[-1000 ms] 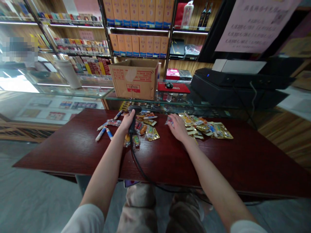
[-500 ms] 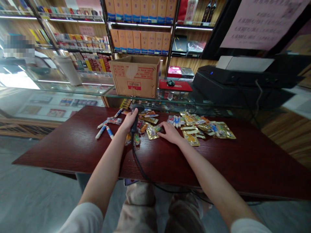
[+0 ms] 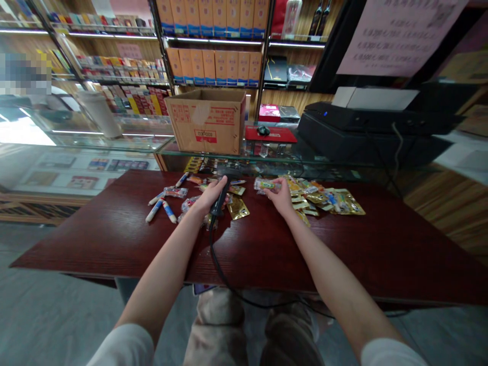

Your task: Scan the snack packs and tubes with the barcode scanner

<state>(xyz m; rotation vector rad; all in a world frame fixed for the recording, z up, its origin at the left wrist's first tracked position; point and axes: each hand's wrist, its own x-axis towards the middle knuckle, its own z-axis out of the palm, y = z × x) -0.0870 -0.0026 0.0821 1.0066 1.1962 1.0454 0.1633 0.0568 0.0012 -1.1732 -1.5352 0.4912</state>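
Observation:
My left hand [image 3: 209,197] is wrapped round the handle of a black barcode scanner [image 3: 220,203], whose cable runs down over the table's front edge. Under and around it lie small wrapped snacks, partly hidden by the hand. Just right of the scanner, a gold snack packet [image 3: 239,208] lies flat on the dark red table [image 3: 251,254]. My right hand [image 3: 282,198] pinches a small clear snack packet with a green label [image 3: 267,185], at the left side of a pile of gold and clear packets [image 3: 345,201]. White-and-blue wrapped sticks [image 3: 154,210] lie at the left.
Behind the table, a glass counter [image 3: 274,165] bears an open cardboard box [image 3: 208,124], a mouse [image 3: 263,130] on a red mat, and a black machine [image 3: 366,129] at the right. A white cylinder [image 3: 99,114] stands at the left. Part of another person [image 3: 26,73] shows at the far left.
My right hand has moved right with the green-labelled packet, away from the gold packet to the pile's left side. My left hand and scanner have shifted slightly right and nearer to me.

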